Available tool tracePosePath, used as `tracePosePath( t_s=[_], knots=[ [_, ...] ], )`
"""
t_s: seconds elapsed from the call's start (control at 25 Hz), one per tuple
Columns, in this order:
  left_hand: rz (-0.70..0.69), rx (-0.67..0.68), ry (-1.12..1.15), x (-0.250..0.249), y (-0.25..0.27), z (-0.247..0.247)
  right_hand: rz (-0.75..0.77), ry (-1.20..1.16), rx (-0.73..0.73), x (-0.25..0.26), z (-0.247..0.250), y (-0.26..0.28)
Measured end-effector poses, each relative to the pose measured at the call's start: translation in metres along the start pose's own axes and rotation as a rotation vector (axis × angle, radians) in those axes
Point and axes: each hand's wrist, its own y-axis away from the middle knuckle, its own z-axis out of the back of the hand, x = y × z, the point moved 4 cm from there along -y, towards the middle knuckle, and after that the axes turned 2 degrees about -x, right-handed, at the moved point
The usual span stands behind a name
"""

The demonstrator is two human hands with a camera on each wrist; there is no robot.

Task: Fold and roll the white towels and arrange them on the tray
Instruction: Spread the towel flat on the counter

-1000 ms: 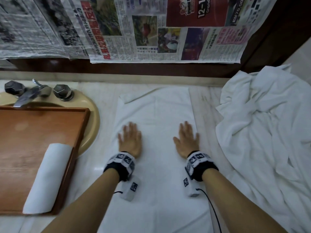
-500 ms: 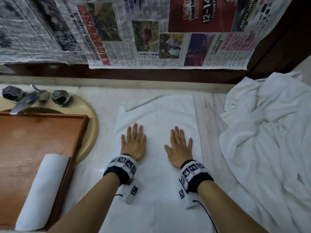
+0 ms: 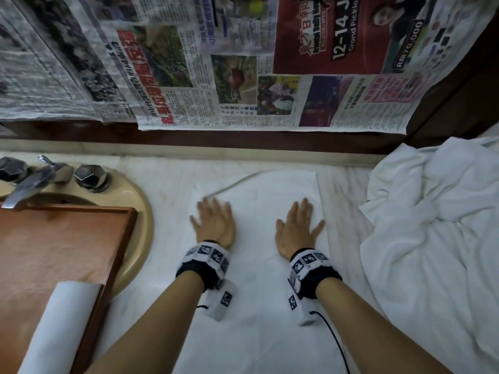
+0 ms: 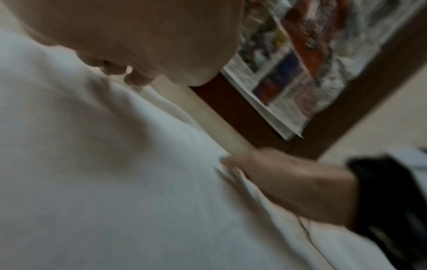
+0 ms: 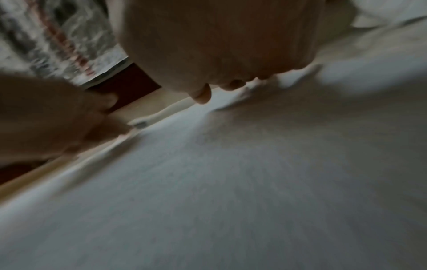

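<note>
Two flat palms press the folded white towel (image 3: 256, 265) onto the marble counter (image 3: 167, 314): the left hand (image 3: 214, 224) near its left edge, the right hand (image 3: 298, 228) near its right edge, fingers (image 3: 303, 207) straight and spread, gripping nothing. The towel lies as a long strip running from the person's body away toward the back wall, so its long axis points straight ahead between the forearms, and its far short edge sits just beyond the fingertips; the far left corner looks slightly turned up. Both hands are about equally near that far end. My guess is that rolling would run along this axis, from one short end, with each hand keeping its own side square.

One rolled towel (image 3: 62, 327) already lies on the wooden tray (image 3: 116, 247), which rests over the sink (image 3: 140, 233) to the left. A crumpled heap of white towels (image 3: 432, 238) waits on the right, well apart from the tray.
</note>
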Motion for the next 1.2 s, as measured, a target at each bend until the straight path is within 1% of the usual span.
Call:
tracePosePath(
  t_s=[0.04,0.08,0.12,0.16,0.2,0.28,0.32,0.36,0.44,0.48,0.52,0.6,0.68,0.8,0.88,0.96,1.0,1.04,1.12,1.16,1.2],
  knots=[
    [-0.128,0.043,0.048,-0.021,0.003,-0.008,0.103,0.019,-0.019,0.013,0.001,-0.003],
    [-0.263,0.115,0.071,-0.038,0.006,-0.019,0.225,0.047,-0.004,0.024,0.000,-0.007],
    [-0.371,0.188,0.045,-0.046,0.008,-0.028,0.309,0.062,0.030,0.027,-0.001,-0.012],
    [-0.420,0.222,-0.019,-0.043,0.002,-0.029,0.324,0.071,0.054,0.020,0.000,-0.019],
    [-0.404,0.195,-0.087,-0.032,-0.012,-0.026,0.280,0.080,0.053,0.008,0.003,-0.026],
    [-0.223,0.073,-0.143,-0.009,-0.032,-0.008,0.089,0.083,0.046,-0.016,0.012,-0.036],
    [-0.170,0.042,-0.106,-0.007,-0.035,-0.003,0.032,0.075,0.052,-0.019,0.016,-0.038],
    [-0.185,0.055,-0.049,-0.015,-0.036,-0.003,0.042,0.067,0.051,-0.013,0.018,-0.040],
    [-0.321,0.169,0.017,-0.044,-0.029,-0.017,0.218,0.069,0.055,0.013,0.020,-0.045],
    [-0.365,0.208,0.021,-0.053,-0.030,-0.023,0.310,0.077,0.077,0.024,0.019,-0.049],
    [-0.384,0.215,0.010,-0.056,-0.034,-0.025,0.365,0.094,0.094,0.030,0.018,-0.052],
    [-0.376,0.176,-0.033,-0.050,-0.051,-0.019,0.368,0.113,0.091,0.025,0.017,-0.061],
    [-0.328,0.127,-0.045,-0.037,-0.065,-0.004,0.342,0.090,0.086,0.018,0.017,-0.064],
    [-0.283,0.096,-0.088,-0.019,-0.082,0.014,0.331,0.047,0.087,0.018,0.015,-0.065],
    [-0.222,0.095,-0.134,-0.011,-0.091,0.021,0.307,0.028,0.102,0.017,0.015,-0.066],
    [-0.148,0.097,-0.142,-0.015,-0.092,0.021,0.256,-0.053,0.094,0.024,0.020,-0.068],
    [-0.142,0.091,-0.143,-0.023,-0.089,0.018,0.237,-0.114,0.070,0.031,0.025,-0.070],
    [-0.176,0.086,-0.144,-0.035,-0.084,0.014,0.249,-0.146,0.037,0.040,0.031,-0.072],
    [-0.299,0.130,-0.134,-0.056,-0.074,0.001,0.364,-0.095,0.012,0.059,0.035,-0.072],
    [-0.329,0.167,-0.117,-0.061,-0.072,-0.006,0.415,-0.044,0.044,0.062,0.033,-0.073],
    [-0.327,0.188,-0.114,-0.059,-0.074,-0.011,0.442,0.010,0.085,0.060,0.029,-0.076]
  ],
)
